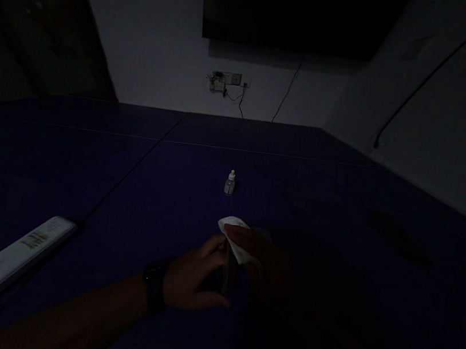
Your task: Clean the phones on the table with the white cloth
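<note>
Near the front middle of the purple table, my left hand (195,276), with a black watch on its wrist, closes around a thin dark slab-like object (228,269). Poor light hides what kind of thing it is. My right hand (265,254) is closed on a white tissue (237,223) and presses it against the top of that object; much of this hand is lost in shadow. Beyond both hands a small clear bottle (229,187) with a white dropper-style cap stands upright, touched by neither.
At the left lies a white power strip (8,258) with a cable at its near end. A seam crosses the purple tabletop (185,202). Wall sockets with wires (229,80) and a large dark screen (303,14) are at the back. A dim dark shape rests at the right.
</note>
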Available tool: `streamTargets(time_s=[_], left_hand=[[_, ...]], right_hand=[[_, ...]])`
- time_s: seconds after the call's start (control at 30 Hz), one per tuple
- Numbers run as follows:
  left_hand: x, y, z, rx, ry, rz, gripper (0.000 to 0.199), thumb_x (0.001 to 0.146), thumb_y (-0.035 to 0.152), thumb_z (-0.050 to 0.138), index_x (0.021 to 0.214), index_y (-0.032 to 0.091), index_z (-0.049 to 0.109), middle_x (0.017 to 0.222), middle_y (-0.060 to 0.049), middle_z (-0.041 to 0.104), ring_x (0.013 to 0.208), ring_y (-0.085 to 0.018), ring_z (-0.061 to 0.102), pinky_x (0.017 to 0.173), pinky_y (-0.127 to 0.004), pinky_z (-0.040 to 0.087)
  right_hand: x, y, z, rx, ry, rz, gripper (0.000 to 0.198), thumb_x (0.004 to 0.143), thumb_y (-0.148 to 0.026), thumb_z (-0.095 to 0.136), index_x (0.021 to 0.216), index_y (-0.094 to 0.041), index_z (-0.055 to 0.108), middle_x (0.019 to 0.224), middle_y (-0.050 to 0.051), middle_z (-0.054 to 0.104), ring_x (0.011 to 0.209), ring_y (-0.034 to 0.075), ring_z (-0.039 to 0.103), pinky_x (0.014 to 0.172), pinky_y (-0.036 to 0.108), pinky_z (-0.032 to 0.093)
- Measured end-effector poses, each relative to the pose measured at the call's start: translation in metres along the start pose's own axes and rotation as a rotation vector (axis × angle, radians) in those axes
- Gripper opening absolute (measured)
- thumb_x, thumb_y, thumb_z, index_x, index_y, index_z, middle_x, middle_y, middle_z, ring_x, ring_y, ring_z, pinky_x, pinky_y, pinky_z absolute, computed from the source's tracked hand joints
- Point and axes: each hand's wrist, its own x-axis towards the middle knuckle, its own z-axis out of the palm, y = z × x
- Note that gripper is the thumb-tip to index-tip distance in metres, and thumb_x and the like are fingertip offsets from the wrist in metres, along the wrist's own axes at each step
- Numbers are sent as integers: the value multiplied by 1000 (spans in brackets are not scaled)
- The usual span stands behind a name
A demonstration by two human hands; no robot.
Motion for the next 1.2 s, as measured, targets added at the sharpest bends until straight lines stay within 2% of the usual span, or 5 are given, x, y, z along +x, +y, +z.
streamTargets(time_s=[0.17,0.3,0.57,0.9,1.2], left_hand=[[0,-1,1,-14,5,4,69,96,61,55,149,22,34,152,-16,36,137,-35,45,115,-51,42],[0,-1,2,-10,19,14,70,96,62,54,150,23,33,153,-17,35,138,-35,44,114,-51,42],[-1,1,0,-12,-1,-42,63,94,63,58,139,21,46,149,-17,37,137,-35,43,111,-49,46],[-1,0,0,12,3,-12,61,94,59,59,140,22,44,148,-16,36,134,-34,46,109,-49,48],[-1,1,0,62,33,46,65,96,58,57,147,24,35,154,-17,29,139,-35,42,113,-48,45]], right_hand=[[-17,-3,-6,23,-89,-211,44,107,-45,33,142,-32,57,121,1,74,112,16,70,95,28,58],[-13,-3,-10,-29,-101,-172,41,106,-42,40,141,-31,58,122,3,74,112,18,70,94,30,58],[4,-6,-6,-104,124,-78,35,103,-32,41,129,-22,61,120,11,70,114,22,67,92,35,58],[5,-3,-6,-467,-8,-187,38,102,-19,38,138,-17,50,126,13,70,109,22,69,87,35,54],[6,-12,-18,-488,-16,-328,23,100,-18,40,113,-16,58,114,12,74,99,21,68,87,36,46]])
